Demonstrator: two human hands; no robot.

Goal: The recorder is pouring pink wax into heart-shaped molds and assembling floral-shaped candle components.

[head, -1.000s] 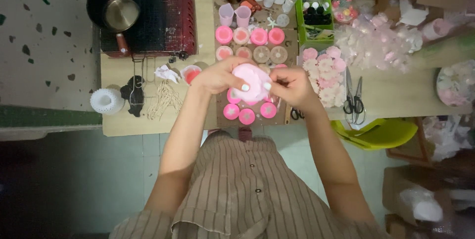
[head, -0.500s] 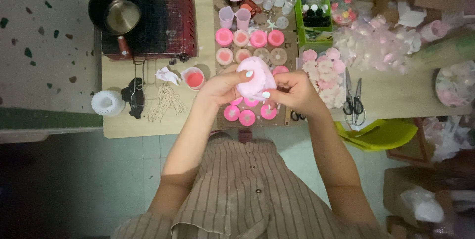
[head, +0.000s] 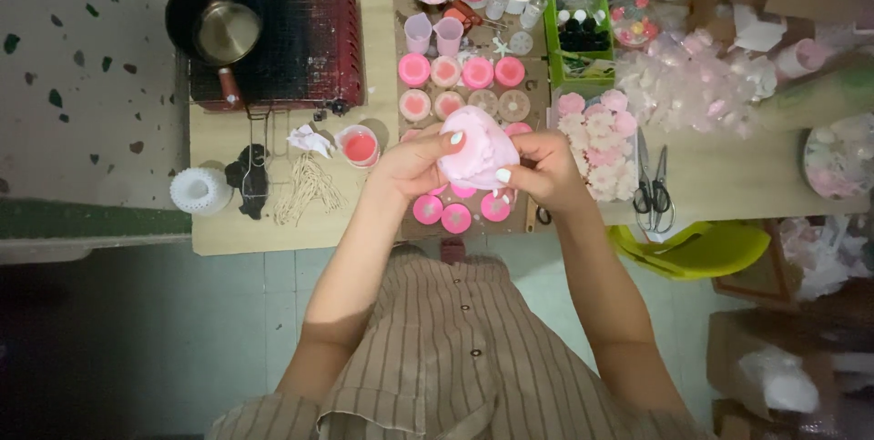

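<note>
We've got both hands clamped on the soft pale-pink rounded mould (head: 480, 151), left hand (head: 411, 165) and right hand (head: 544, 171) pinching opposite sides, lifted just above the rows of small round pink-filled cups (head: 455, 218) on the wooden tabletop (head: 218, 231) — likely so we can flex it clear of them.

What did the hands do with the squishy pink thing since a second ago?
Both hands lifted the pink mould a little, away from the person, and tipped it so its rounded side shows. The left hand and right hand kept hold of it throughout; nothing was let go. The small pink round pieces on the table, the pan and the scissors stayed where they were.
</note>
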